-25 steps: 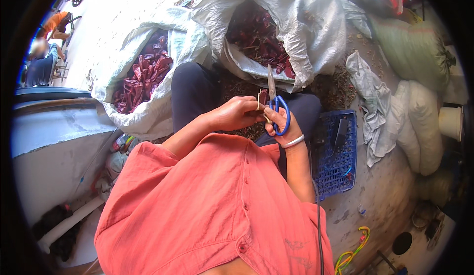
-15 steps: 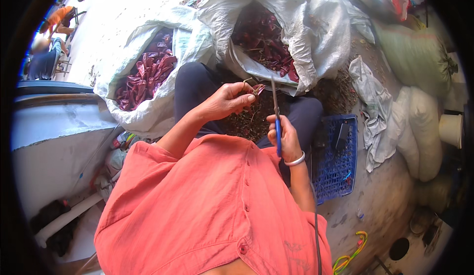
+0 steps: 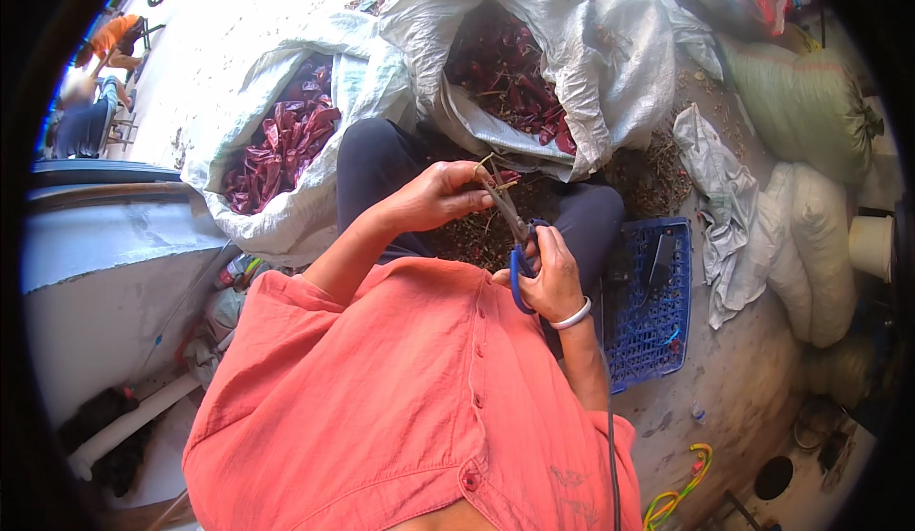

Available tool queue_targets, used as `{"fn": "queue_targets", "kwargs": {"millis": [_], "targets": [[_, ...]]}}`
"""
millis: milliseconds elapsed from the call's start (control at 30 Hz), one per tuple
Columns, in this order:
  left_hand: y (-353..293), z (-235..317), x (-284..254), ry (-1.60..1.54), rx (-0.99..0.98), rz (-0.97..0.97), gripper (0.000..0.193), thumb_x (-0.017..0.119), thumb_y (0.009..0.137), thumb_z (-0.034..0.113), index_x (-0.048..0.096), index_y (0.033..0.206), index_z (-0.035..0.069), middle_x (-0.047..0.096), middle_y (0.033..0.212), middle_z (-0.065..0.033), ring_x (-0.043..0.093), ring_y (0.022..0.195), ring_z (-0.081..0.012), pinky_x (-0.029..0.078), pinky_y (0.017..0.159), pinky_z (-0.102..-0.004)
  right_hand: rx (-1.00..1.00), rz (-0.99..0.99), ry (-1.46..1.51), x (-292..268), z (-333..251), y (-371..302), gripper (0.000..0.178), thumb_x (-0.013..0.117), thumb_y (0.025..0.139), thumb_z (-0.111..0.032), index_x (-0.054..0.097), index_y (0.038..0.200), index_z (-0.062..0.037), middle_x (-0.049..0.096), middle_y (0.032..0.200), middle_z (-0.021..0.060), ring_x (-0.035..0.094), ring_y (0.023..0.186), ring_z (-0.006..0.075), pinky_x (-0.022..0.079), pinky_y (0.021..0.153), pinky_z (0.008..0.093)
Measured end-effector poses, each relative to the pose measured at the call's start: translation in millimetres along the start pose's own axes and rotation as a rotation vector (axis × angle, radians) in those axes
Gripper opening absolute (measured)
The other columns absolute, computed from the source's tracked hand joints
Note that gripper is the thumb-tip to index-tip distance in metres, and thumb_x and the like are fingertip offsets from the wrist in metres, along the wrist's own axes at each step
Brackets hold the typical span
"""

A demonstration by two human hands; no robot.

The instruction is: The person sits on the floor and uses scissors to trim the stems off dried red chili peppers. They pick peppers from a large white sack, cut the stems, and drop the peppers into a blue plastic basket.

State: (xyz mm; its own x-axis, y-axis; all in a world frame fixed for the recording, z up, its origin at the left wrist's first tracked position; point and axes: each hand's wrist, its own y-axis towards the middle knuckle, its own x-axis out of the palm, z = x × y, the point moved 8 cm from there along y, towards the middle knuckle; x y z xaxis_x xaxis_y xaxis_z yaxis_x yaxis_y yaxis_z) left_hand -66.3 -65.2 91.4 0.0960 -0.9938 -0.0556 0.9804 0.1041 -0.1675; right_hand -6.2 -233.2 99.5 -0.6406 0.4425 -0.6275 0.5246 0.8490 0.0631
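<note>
My left hand (image 3: 437, 197) pinches a dried red chili pepper (image 3: 511, 176) with a thin stalk, in front of my knees. The fingers cover much of the pepper. In my right hand (image 3: 557, 278) is a pair of blue-handled scissors (image 3: 522, 274), with my fingers through the handles. The blades tilt up to the left, spread a little, and meet the stalk end by my left fingertips. Just beyond my hands, a white woven sack (image 3: 600, 83) gapes with dried red chilies (image 3: 510, 69) inside. Another white sack (image 3: 367, 73), to its left, holds more dried chilies (image 3: 286, 140).
A blue plastic crate (image 3: 648, 340) with a dark flat object (image 3: 660, 262) on it stands to my right. Beyond it lie a crumpled white sack (image 3: 715, 207) and stuffed sacks (image 3: 810, 121). Plant scraps (image 3: 477, 231) cover the floor between my legs. Another person (image 3: 114, 37) is at the far left.
The scissors have swung from pointing straight up to tilting left, and their blades have come to the chili at my left hand. My left hand has barely moved.
</note>
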Motion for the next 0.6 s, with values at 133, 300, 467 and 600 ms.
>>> {"fn": "queue_targets", "kwargs": {"millis": [133,300,467,600], "targets": [[-0.4,7.4,-0.2,0.058,0.081,-0.023,0.014,0.064,0.094,0.018,0.061,0.100,0.006,0.058,0.081,0.0033,0.052,0.070,-0.0057,0.044,0.060,-0.0227,0.014,-0.033,-0.086,-1.2,-4.5,0.9,0.074,0.080,0.065,-0.057,0.052,0.102,0.0005,0.052,0.082,0.0118,0.055,0.067,0.0301,0.047,0.059,0.0404],[0.0,5.9,-1.1,0.055,0.086,-0.034,0.015,0.065,0.093,0.019,0.062,0.098,0.005,0.059,0.081,0.0029,0.052,0.070,-0.0056,0.044,0.059,-0.0231,0.042,0.007,-0.137,-3.5,-8.0,1.4,0.062,0.080,0.069,-0.052,0.053,0.093,-0.0010,0.055,0.077,0.0118,0.057,0.063,0.0307,0.046,0.055,0.0399],[1.2,0.2,1.0,-0.021,0.015,-0.045,0.019,0.065,0.093,0.023,0.063,0.099,0.006,0.061,0.081,0.0036,0.051,0.070,-0.0046,0.043,0.060,-0.0223,0.080,0.077,-0.030,-2.4,-8.6,-1.3,0.041,0.080,0.075,-0.033,0.052,0.078,-0.0035,0.052,0.061,0.0083,0.054,0.051,0.0305,0.045,0.050,0.0392],[4.3,-14.0,3.6,-0.070,-0.047,-0.067,0.022,0.065,0.093,0.026,0.065,0.102,0.005,0.063,0.080,0.0039,0.051,0.070,-0.0038,0.043,0.061,-0.0223,0.098,0.160,0.015,5.1,0.2,-9.9,0.036,0.080,0.075,-0.022,0.050,0.073,-0.0026,0.047,0.055,0.0092,0.049,0.046,0.0262,0.040,0.047,0.0366]]}}
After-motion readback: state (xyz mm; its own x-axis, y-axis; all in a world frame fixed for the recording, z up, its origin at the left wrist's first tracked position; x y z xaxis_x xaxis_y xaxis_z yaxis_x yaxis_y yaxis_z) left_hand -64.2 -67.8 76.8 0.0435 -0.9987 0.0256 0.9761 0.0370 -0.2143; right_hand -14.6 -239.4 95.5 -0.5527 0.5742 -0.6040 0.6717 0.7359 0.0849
